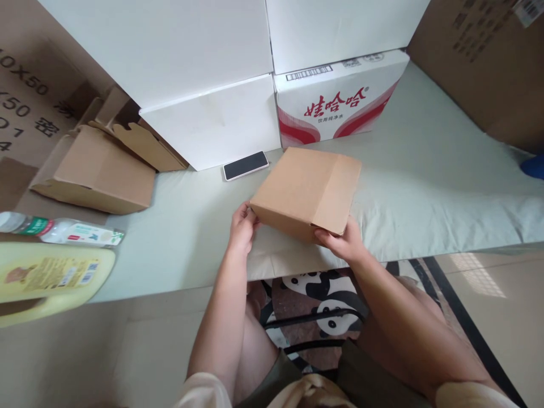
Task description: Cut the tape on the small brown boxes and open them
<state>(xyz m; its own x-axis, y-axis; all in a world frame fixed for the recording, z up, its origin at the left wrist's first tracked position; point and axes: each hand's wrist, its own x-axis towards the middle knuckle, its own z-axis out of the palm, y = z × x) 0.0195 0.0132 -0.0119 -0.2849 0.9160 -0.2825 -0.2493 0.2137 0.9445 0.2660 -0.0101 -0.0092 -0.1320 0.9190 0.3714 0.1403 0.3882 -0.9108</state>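
A brown cardboard box point(297, 184) sits in front of me by the near edge of the cloth-covered table, turned at an angle. Its lid lies over the top, with a flap point(340, 192) along the right side. My left hand point(243, 228) grips the box's near left corner, its fingers partly hidden by the cardboard. At the near right corner my right hand point(343, 241) is closed on the box, thumb against the front side and the other fingers behind the flap. A phone point(245, 165) lies behind the box to the left, dark face up.
White boxes point(212, 124) and a white-and-red carton point(335, 105) are stacked at the back. Folded brown boxes point(102, 164), a water bottle point(63, 229) and a yellow jug point(55, 275) are on the left. Large cartons point(488, 68) stand on the right.
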